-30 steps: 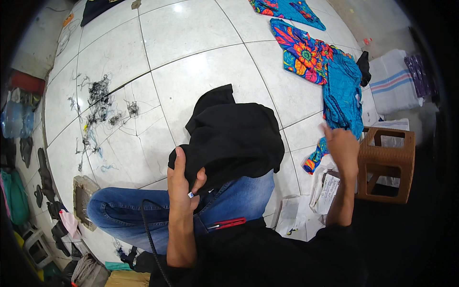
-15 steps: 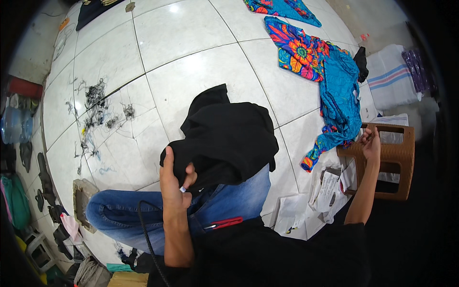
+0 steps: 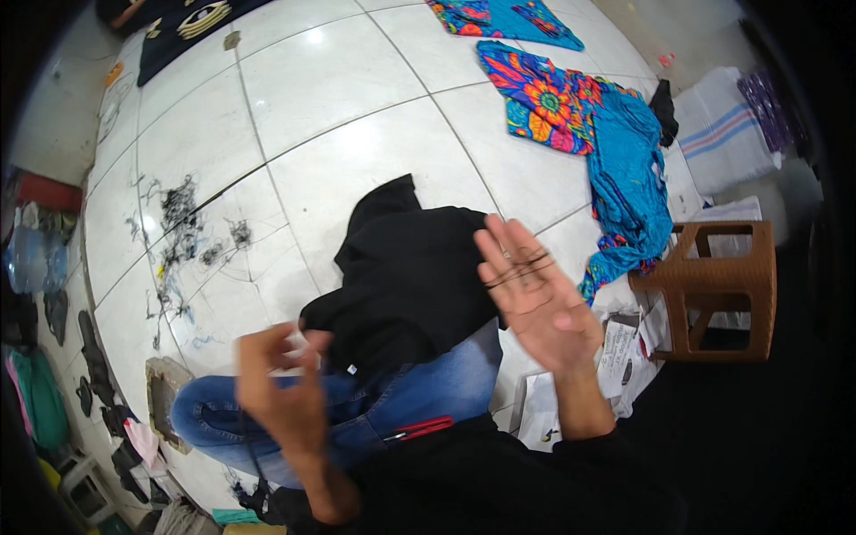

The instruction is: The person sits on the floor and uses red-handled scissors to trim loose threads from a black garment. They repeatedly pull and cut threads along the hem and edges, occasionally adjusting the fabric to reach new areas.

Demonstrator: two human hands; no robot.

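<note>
A black garment (image 3: 406, 267) lies bunched over my lap and the floor, with a small white label (image 3: 350, 368) at its near edge. My right hand (image 3: 539, 299) is open, palm up, beside the garment's right side. Thin dark threads (image 3: 522, 269) lie across its fingers. My left hand (image 3: 281, 374) hovers near the garment's left edge with bent fingers. Motion blurs it, and whether it pinches anything cannot be made out. Red-handled thread snips (image 3: 423, 429) rest on my jeans (image 3: 446, 374).
A brown plastic stool (image 3: 749, 285) stands at the right. Blue flowered clothing (image 3: 624, 160) spreads over the tiles beyond it. Dark thread scraps (image 3: 178, 205) litter the floor at the left. White papers (image 3: 539, 406) lie near my right arm, and a white woven sack (image 3: 727, 134) stands farther off.
My right hand has come from the stool to beside the garment and opened, with threads on it. My left hand has let go of the garment and moved left and nearer.
</note>
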